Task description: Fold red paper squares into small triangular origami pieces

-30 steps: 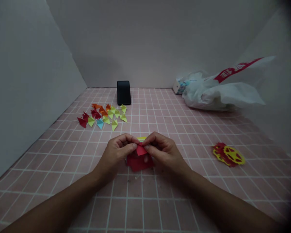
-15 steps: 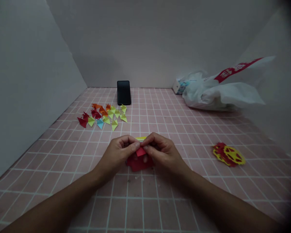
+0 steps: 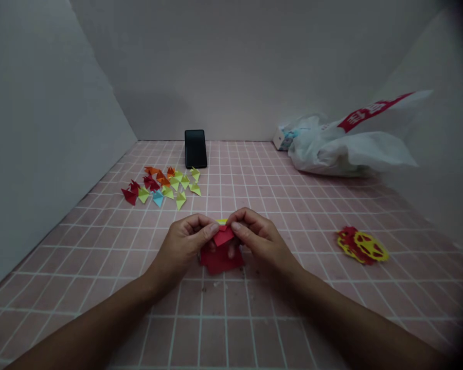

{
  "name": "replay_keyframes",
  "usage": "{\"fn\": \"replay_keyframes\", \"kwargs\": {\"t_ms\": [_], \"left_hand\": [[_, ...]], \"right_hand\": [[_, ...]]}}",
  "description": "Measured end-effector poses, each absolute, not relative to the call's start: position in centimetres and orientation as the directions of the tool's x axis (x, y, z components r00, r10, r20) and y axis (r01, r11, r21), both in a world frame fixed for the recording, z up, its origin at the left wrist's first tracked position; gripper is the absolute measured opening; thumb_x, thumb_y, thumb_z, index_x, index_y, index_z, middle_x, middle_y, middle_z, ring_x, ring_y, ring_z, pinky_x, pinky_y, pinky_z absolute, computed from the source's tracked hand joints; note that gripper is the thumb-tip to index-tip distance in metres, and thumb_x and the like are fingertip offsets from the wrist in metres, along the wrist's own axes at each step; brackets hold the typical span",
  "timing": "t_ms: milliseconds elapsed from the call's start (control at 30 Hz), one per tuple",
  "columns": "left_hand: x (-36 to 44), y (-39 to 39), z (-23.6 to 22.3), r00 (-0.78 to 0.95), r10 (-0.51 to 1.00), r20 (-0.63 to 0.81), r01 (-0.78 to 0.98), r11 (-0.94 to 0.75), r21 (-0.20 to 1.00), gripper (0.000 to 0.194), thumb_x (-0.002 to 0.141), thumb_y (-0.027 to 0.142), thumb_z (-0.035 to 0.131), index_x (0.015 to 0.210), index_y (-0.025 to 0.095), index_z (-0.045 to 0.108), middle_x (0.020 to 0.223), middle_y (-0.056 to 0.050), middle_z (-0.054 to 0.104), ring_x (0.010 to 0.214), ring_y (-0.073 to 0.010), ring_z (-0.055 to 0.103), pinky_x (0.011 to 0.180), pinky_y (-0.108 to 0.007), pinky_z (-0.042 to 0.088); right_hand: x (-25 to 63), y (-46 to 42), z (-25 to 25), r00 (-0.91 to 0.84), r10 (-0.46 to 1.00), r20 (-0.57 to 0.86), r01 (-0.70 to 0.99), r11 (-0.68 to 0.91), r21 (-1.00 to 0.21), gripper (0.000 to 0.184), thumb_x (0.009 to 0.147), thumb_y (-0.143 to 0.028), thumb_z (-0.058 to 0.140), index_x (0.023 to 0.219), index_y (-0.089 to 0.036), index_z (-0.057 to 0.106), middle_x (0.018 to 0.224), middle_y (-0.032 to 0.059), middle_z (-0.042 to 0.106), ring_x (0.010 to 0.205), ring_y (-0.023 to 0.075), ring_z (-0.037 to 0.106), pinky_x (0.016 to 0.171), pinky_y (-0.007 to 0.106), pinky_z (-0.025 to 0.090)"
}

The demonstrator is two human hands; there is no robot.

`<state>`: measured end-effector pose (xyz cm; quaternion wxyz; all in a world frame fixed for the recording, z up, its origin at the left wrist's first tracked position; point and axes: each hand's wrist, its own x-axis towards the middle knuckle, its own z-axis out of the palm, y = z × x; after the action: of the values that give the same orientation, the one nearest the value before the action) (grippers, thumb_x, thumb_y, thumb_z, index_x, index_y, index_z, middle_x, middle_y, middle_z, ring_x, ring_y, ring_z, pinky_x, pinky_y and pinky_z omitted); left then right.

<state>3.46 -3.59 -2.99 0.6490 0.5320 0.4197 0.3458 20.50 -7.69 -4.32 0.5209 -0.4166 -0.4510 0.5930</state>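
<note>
Between my two hands is a small piece of red origami paper (image 3: 223, 236), partly folded, its upper edge hidden by fingertips. My left hand (image 3: 189, 237) pinches its left side between thumb and fingers. On the opposite side, my right hand (image 3: 255, 234) grips the paper the same way, thumb toward me. Beneath it on the table lie red paper sheets (image 3: 224, 261), partly covered by my fingers. Just beyond the fingertips a strip of yellow paper (image 3: 222, 221) shows.
Several folded paper cranes (image 3: 162, 181) in red, orange, yellow and blue stand at the left. Behind them a black phone (image 3: 195, 149) lies. Red and yellow cut-out shapes (image 3: 364, 245) rest at right. A white plastic bag (image 3: 332, 151) and a small box (image 3: 281, 137) sit at the back right.
My hands have drawn slightly apart, and more of the red folded paper shows between them. The view has shifted slightly; the things on the table stay in place.
</note>
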Motion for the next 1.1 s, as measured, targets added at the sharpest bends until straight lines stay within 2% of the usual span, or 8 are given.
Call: {"fn": "replay_keyframes", "kwargs": {"t_ms": [133, 267, 433, 633, 800, 933, 1100], "left_hand": [[3.44, -3.55, -2.98, 0.397, 0.904, -0.161, 0.014, 0.170, 0.985, 0.024, 0.077, 0.038, 0.075, 0.074, 0.015, 0.066, 0.069, 0.001, 0.062, 0.062, -0.0114, 0.054, 0.061, -0.023, 0.044], [3.43, -3.56, -2.96, 0.414, 0.899, -0.141, 0.013, 0.149, 0.989, 0.022, 0.079, 0.037, 0.074, 0.075, 0.016, 0.066, 0.069, 0.001, 0.062, 0.062, -0.0106, 0.054, 0.060, -0.022, 0.044], [3.51, -3.69, -2.99, 0.460, 0.877, -0.140, -0.018, 0.167, 0.986, 0.020, 0.076, 0.033, 0.076, 0.084, 0.017, 0.070, 0.077, -0.001, 0.067, 0.068, -0.0127, 0.059, 0.066, -0.025, 0.049], [3.46, -3.48, -3.20, 0.361, 0.923, -0.133, -0.100, 0.179, 0.979, 0.019, 0.075, 0.032, 0.076, 0.084, 0.017, 0.069, 0.077, -0.001, 0.068, 0.069, -0.0131, 0.061, 0.065, -0.025, 0.050], [3.46, -3.54, -2.97, 0.345, 0.928, -0.141, -0.091, 0.183, 0.979, 0.017, 0.073, 0.028, 0.077, 0.081, 0.016, 0.068, 0.072, 0.001, 0.065, 0.062, -0.0100, 0.057, 0.059, -0.021, 0.047], [3.47, -3.64, -2.85, 0.347, 0.927, -0.145, -0.050, 0.173, 0.984, 0.018, 0.072, 0.030, 0.077, 0.078, 0.016, 0.066, 0.068, 0.002, 0.063, 0.059, -0.0100, 0.055, 0.056, -0.021, 0.045], [3.43, -3.60, -2.89, 0.339, 0.927, -0.159, -0.042, 0.184, 0.982, 0.021, 0.072, 0.032, 0.078, 0.079, 0.016, 0.066, 0.070, 0.001, 0.065, 0.062, -0.0117, 0.059, 0.059, -0.023, 0.048]], "right_hand": [[20.47, -7.75, -4.19, -0.127, 0.990, -0.060, -0.204, -0.086, -0.975, 0.023, 0.090, -0.042, 0.062, 0.087, -0.019, 0.057, 0.064, -0.0021, 0.063, 0.051, 0.0101, 0.056, 0.050, 0.022, 0.041], [20.45, -7.74, -4.47, -0.110, 0.989, -0.097, -0.185, -0.117, -0.976, 0.026, 0.088, -0.041, 0.066, 0.079, -0.019, 0.058, 0.062, -0.0020, 0.062, 0.050, 0.0094, 0.055, 0.048, 0.021, 0.041], [20.61, -7.54, -4.85, -0.066, 0.996, -0.053, -0.148, -0.062, -0.987, 0.025, 0.089, -0.040, 0.064, 0.077, -0.019, 0.057, 0.060, -0.0023, 0.061, 0.048, 0.0093, 0.053, 0.047, 0.021, 0.041], [20.43, -7.69, -4.13, -0.132, 0.991, 0.034, -0.109, 0.020, -0.994, 0.012, 0.087, -0.031, 0.062, 0.092, -0.020, 0.059, 0.074, -0.0010, 0.063, 0.060, 0.0108, 0.058, 0.057, 0.024, 0.047], [20.18, -7.84, -4.20, -0.144, 0.982, 0.119, -0.034, 0.115, -0.993, 0.019, 0.082, -0.018, 0.064, 0.100, -0.022, 0.059, 0.089, 0.0010, 0.068, 0.078, 0.0135, 0.064, 0.068, 0.025, 0.049], [20.34, -7.77, -4.53, -0.124, 0.986, 0.114, -0.009, 0.114, -0.993, 0.015, 0.084, -0.021, 0.064, 0.098, -0.022, 0.060, 0.086, 0.0011, 0.068, 0.077, 0.0143, 0.064, 0.066, 0.026, 0.049], [20.35, -7.79, -4.12, -0.120, 0.988, 0.094, -0.016, 0.092, -0.996, 0.019, 0.081, -0.024, 0.069, 0.098, -0.022, 0.060, 0.085, 0.0009, 0.067, 0.075, 0.0142, 0.063, 0.065, 0.025, 0.048]]}}
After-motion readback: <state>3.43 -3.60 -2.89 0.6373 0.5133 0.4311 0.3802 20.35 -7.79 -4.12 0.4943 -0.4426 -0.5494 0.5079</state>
